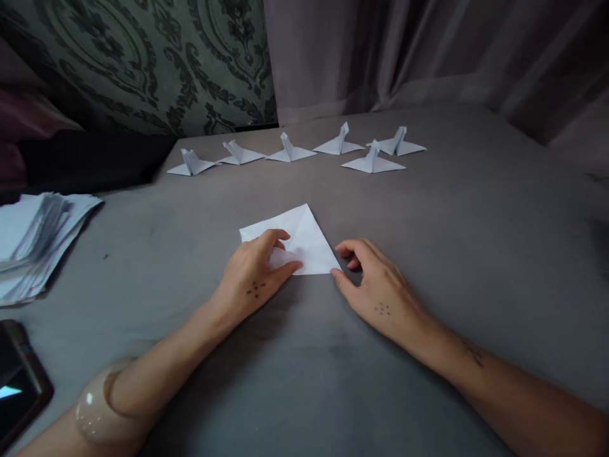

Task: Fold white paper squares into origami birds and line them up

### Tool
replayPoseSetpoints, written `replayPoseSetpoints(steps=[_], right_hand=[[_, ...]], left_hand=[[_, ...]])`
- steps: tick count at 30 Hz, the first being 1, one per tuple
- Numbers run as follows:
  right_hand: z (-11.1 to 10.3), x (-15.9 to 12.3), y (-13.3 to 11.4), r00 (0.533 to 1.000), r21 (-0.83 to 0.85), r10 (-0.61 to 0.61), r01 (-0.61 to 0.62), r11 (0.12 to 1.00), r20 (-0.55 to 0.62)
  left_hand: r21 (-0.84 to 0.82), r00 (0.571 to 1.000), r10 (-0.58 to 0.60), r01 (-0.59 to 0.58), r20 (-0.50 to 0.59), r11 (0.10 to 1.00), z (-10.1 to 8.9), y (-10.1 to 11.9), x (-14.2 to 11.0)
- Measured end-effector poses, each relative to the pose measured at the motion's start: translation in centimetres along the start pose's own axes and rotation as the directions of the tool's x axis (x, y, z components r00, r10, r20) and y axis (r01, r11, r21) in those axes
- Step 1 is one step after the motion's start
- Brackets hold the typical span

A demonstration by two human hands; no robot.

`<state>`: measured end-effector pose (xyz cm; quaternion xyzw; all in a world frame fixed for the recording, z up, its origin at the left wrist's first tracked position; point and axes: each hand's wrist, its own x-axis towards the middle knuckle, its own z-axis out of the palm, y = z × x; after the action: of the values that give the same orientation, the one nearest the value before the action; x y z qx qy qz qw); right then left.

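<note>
A white sheet of paper [316, 251] with crease lines lies flat on the grey surface, one corner pointing away from me. My left hand [259, 260] covers its left part, fingers curled over it and thumb pressed at the near edge. A raised flap of the paper shows between that thumb and index finger. At the sheet's right corner, my right hand [373, 276] touches the tip with its thumb. Its index finger stands apart from the thumb, with no paper gripped between them. The left hand's lower fingers are hidden.
Several folded paper birds [288, 149] stand along the back of the grey surface [451, 209]. At the left lie a stack of papers [42, 247] and a dark-screened phone [21, 381]. Behind them is a black cloth [90, 158]; a curtain [328, 57] hangs at the back.
</note>
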<state>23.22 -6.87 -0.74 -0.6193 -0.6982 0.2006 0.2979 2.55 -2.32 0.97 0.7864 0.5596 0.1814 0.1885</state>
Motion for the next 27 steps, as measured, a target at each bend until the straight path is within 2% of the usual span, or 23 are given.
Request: replayPoseSetpoints(steps=[5,9,11,15,17,19,22,27], right_hand=[[-0.2,0.0,0.2,1.0,0.043,-0.013,0.012,0.999,0.027],[-0.5,-0.2,0.5,0.993,0.086,-0.103,0.099,0.991,0.051],[-0.5,-0.3,0.6,0.989,0.086,-0.139,0.135,0.987,0.046],[-0.4,-0.6,0.6,0.982,0.065,-0.187,0.185,0.981,0.029],[-0.3,-0.6,0.6,0.981,0.054,-0.194,0.192,0.98,0.031],[-0.3,-0.7,0.6,0.981,0.04,-0.189,0.188,0.981,0.035],[-0.2,-0.7,0.4,0.984,0.016,-0.174,0.174,0.985,0.025],[0.0,-0.5,0.2,0.991,0.007,-0.134,0.134,0.991,-0.008]], left_hand=[[-0.062,0.999,0.045,-0.045,-0.009,0.997,-0.1,-0.5,-0.3],[-0.041,0.986,0.165,-0.165,-0.001,0.985,-0.4,-1.4,-1.1],[-0.027,0.962,0.272,-0.273,-0.023,0.962,-0.6,-1.7,-1.5],[-0.018,0.871,0.491,-0.492,-0.025,0.87,-0.7,-1.8,-1.8],[-0.021,0.84,0.543,-0.542,0.016,0.84,-0.5,-1.7,-1.8],[-0.008,0.83,0.557,-0.557,0.034,0.831,-0.4,-1.6,-1.8],[0.017,0.842,0.539,-0.539,0.002,0.842,-0.2,-1.3,-1.9],[0.03,0.935,0.347,-0.346,-0.072,0.938,0.1,-0.3,-1.7]])
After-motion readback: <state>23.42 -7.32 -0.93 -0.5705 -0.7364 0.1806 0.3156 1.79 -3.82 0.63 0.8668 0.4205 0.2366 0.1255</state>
